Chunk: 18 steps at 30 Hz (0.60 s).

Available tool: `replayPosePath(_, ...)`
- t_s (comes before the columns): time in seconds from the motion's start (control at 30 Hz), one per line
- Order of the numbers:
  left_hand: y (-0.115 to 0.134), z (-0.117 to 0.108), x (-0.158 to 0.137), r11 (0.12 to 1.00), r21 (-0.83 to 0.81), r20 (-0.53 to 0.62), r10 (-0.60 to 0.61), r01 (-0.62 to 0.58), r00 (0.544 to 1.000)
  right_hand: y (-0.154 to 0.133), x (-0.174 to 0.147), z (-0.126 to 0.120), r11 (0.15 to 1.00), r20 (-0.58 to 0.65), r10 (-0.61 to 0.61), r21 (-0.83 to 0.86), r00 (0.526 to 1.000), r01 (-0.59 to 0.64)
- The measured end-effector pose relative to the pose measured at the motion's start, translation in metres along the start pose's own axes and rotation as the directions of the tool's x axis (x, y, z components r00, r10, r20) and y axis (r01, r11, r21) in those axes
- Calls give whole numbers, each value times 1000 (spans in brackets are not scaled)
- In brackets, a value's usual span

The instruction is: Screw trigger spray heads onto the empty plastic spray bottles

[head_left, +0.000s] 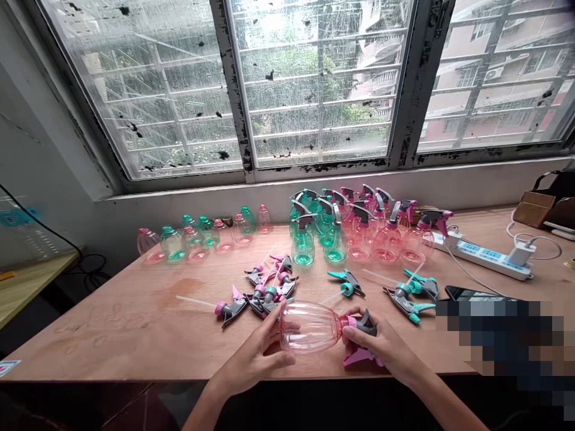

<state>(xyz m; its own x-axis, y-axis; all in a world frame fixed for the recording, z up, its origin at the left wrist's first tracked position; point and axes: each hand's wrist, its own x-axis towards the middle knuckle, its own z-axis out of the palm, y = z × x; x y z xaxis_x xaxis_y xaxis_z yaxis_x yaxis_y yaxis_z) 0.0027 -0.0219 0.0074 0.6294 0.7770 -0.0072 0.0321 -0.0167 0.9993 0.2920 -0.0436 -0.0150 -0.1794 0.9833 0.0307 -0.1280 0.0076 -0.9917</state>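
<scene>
A clear pink spray bottle lies sideways between my hands over the table's front edge. My left hand wraps round its base end. At the neck, my right hand grips the pink and grey trigger sprayer head, whose collar meets the bottle's mouth. Whether the thread is fully tight cannot be seen. Just beyond my left hand is a pile of loose pink and grey trigger heads with thin tubes. Loose green and grey trigger heads lie beyond my right hand.
Bottles without heads, pink and green, stand at the back left. Several bottles with trigger heads stand back centre. To the right are a power strip with cables, a dark phone-like object and a brown case.
</scene>
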Motion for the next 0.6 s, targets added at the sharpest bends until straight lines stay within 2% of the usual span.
replayPosePath(0.2, 4, 4, 0, 996, 82, -17, 24, -23, 1000, -2, 1, 1, 999, 8, -1, 42, 1000, 1)
replayPosePath(0.43, -6, -1, 1, 1000, 23, -33, 5, -4, 999, 3, -1, -1, 1000, 4, 0, -2, 1000, 0)
replayPosePath(0.6, 0, 2, 0, 999, 39, 0, 22, -22, 1000, 4, 0, -2, 1000, 6, -8, 11, 1000, 8)
